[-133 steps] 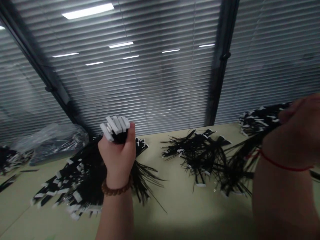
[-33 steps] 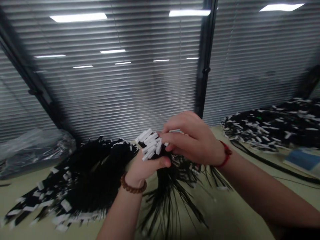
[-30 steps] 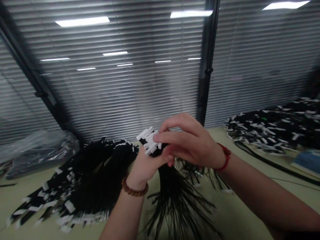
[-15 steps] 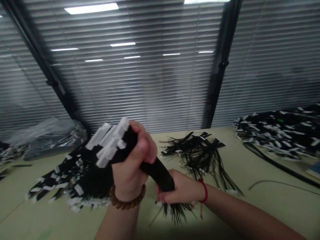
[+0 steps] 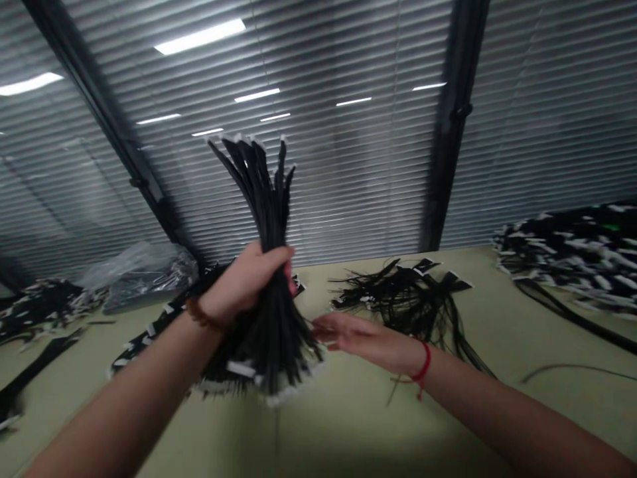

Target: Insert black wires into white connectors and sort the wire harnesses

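Observation:
My left hand (image 5: pixel 251 273) is wrapped around the middle of a bundle of black cables (image 5: pixel 270 206), held upright above the table. White connector ends tip the bundle at its top and along its fanned lower end. My right hand (image 5: pixel 371 340) is open, its fingers stretched out beside the lower right strands; whether the fingertips touch them I cannot tell. Behind and below the bundle, partly hidden by it and my left arm, lies a pile of black cables with white connectors (image 5: pixel 144 337).
On the pale table (image 5: pixel 348 425), loose black wires (image 5: pixel 413 299) lie behind my right hand. A larger cable heap (image 5: pixel 572 255) is at the right. Clear plastic bags (image 5: pixel 149 272) and more cables (image 5: pixel 44 309) sit at the left. Window blinds (image 5: pixel 338 186) stand behind.
The bundle has swung from tilted, with connectors towards the left, to upright. My right hand has let go of it and opened. The view has shifted slightly left.

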Demonstrator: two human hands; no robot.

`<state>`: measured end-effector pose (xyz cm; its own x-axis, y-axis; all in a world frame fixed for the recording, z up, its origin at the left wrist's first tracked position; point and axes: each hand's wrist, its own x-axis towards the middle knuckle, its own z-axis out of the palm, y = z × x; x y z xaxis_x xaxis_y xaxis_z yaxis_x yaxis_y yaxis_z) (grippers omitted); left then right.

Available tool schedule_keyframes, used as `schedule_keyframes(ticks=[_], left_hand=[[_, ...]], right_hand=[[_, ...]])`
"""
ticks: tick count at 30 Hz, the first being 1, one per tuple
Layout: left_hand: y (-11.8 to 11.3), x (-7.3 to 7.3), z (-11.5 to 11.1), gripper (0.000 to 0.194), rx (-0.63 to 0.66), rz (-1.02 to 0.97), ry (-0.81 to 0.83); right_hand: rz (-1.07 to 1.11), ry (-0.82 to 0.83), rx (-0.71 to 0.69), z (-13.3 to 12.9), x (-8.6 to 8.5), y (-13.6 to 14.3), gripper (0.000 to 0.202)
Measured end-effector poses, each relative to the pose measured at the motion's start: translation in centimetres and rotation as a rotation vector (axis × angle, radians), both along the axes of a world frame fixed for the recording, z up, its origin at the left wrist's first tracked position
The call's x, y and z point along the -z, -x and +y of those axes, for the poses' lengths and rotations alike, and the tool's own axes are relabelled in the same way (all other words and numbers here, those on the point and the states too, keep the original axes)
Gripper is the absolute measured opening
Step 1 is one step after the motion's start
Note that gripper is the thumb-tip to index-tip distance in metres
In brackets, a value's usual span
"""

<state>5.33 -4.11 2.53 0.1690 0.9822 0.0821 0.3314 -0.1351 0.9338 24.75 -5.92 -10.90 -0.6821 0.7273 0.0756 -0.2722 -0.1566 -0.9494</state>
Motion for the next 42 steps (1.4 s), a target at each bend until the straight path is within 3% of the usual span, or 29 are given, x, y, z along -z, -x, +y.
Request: schedule_keyframes(ticks=[2,4,6,8,11,13,16,19,24,28,31,33,36,39,42], left_hand=[[3.4,-1.9,1.6,0.026,-0.116,0.135,0.054],[6.5,-2.4,3.3,0.027,-0.183,0.259,0.149],[8.8,-1.2,4.6,0.028,-0.22,0.338,0.238],[10.1,1.0,5.4,0.023,-0.241,0.379,0.316],[10.8,4.6,6.0,0.013,-0.255,0.387,0.378],[10.8,6.1,6.2,0.017,-0.271,0.387,0.404],[10.7,6.8,6.5,0.02,-0.311,0.412,0.452],[10.6,5.9,6.6,0.018,-0.335,0.432,0.472],[8.9,2.2,5.8,0.02,-0.305,0.344,0.35],[5.2,-1.4,4.5,0.032,-0.237,0.137,0.1],[2.2,-3.2,3.5,0.031,-0.192,-0.034,-0.086],[0.7,-3.7,2.9,0.028,-0.167,-0.122,-0.179],[-0.6,-3.6,2.2,0.022,-0.119,-0.275,-0.323],[-0.9,-3.0,1.8,0.019,-0.058,-0.414,-0.403],[-0.5,-2.4,1.6,0.02,-0.011,-0.512,-0.402]], right_hand=[[-0.026,0.08,0.083,0.4,1.8,-1.4,0.059],[-0.043,0.148,0.099,0.8,3.7,-2.6,0.056],[-0.06,0.202,0.114,1.1,5.2,-3.1,0.051],[-0.074,0.235,0.129,1.3,6.2,-3.2,0.046],[-0.086,0.249,0.136,1.4,7.1,-2.7,0.043],[-0.092,0.248,0.13,1.6,7.5,-2.5,0.044],[-0.093,0.253,0.136,1.8,8.2,-2.5,0.043],[-0.095,0.268,0.153,1.9,8.5,-2.7,0.041],[-0.116,0.263,0.111,0.8,6.5,-1.4,0.036],[-0.08,0.225,-0.033,-1.4,3.0,1.4,0.043],[0.055,0.164,-0.165,-2.8,0.0,3.2,0.051],[0.125,0.124,-0.221,-3.5,-1.8,3.7,0.051],[0.113,0.066,-0.107,-4.3,-3.8,3.5,0.043],[0.002,-0.032,0.007,-5.2,-4.5,2.6,0.043],[-0.153,-0.108,0.033,-6.2,-4.2,1.3,0.047]])
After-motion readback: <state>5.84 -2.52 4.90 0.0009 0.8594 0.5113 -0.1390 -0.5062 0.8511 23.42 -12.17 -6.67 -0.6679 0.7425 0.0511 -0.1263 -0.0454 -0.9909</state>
